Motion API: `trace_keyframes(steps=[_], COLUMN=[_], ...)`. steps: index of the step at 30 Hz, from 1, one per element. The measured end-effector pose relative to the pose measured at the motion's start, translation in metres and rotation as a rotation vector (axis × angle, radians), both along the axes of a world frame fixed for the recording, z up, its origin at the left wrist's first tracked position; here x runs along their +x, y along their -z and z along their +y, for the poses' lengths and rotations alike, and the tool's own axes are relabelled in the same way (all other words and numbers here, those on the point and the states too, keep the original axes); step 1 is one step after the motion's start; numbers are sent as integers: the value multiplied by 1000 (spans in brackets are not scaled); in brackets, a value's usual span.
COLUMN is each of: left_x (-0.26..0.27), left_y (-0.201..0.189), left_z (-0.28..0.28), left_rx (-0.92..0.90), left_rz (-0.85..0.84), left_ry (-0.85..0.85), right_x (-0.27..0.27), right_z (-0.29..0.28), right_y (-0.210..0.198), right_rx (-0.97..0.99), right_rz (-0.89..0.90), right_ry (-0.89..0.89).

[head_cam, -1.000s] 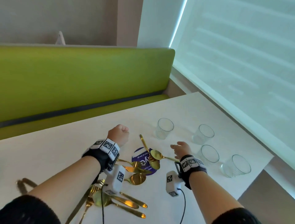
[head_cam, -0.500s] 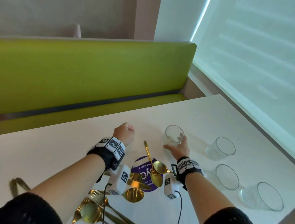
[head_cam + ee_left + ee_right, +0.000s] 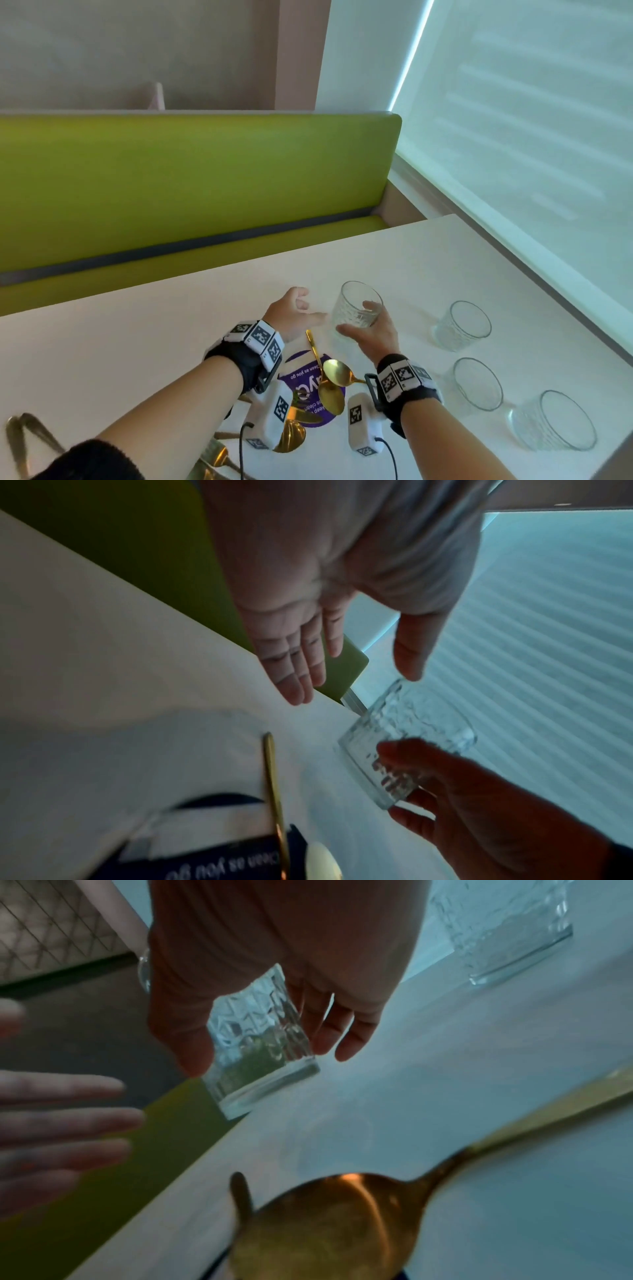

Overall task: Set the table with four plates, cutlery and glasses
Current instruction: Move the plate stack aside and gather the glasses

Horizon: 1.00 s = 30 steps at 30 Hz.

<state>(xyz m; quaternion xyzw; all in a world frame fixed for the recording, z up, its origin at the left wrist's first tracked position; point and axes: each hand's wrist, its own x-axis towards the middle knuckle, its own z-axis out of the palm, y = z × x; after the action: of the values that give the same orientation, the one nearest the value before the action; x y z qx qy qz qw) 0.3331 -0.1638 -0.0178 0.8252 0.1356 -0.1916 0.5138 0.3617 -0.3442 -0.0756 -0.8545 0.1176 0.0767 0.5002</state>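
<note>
My right hand (image 3: 371, 327) grips a clear textured glass (image 3: 358, 306) lifted off the white table (image 3: 137, 342) and tilted; the same glass (image 3: 260, 1047) shows under its palm in the right wrist view, and the glass (image 3: 407, 739) also shows in the left wrist view. My left hand (image 3: 294, 310) is open just left of the glass, fingers (image 3: 301, 669) spread, thumb near the rim, holding nothing. Three more glasses (image 3: 464, 323) (image 3: 478, 383) (image 3: 555, 423) stand at the right. Gold spoons (image 3: 332, 380) and other gold cutlery (image 3: 291, 435) lie below my wrists.
A purple round sticker (image 3: 308, 394) lies under the spoons. A green bench (image 3: 188, 192) runs along the table's far edge. A blind-covered window (image 3: 531, 120) borders the right side. A dark object (image 3: 24, 435) lies at the table's left corner.
My right hand reached the nearest glass, took hold of it and lifted it off the table. My left hand went from a fist to open beside the glass.
</note>
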Motion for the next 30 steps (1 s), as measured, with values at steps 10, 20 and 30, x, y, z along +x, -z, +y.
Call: trace_keyframes(steps=[10,20,30], left_x=[-22,-43,-35], left_y=[-14,-6,-5], left_z=[-49,-74,-73], left_rx=[-400,-286,-297], left_rz=[64,-34,-35], left_ry=[176,83,23], right_x=[-56,-109,-110], right_z=[-17,-95,-154], right_y=[-37,-21,7], right_rx=[294,-202,-161], right_rz=[-3,334,246], right_ry=[-98,14,499])
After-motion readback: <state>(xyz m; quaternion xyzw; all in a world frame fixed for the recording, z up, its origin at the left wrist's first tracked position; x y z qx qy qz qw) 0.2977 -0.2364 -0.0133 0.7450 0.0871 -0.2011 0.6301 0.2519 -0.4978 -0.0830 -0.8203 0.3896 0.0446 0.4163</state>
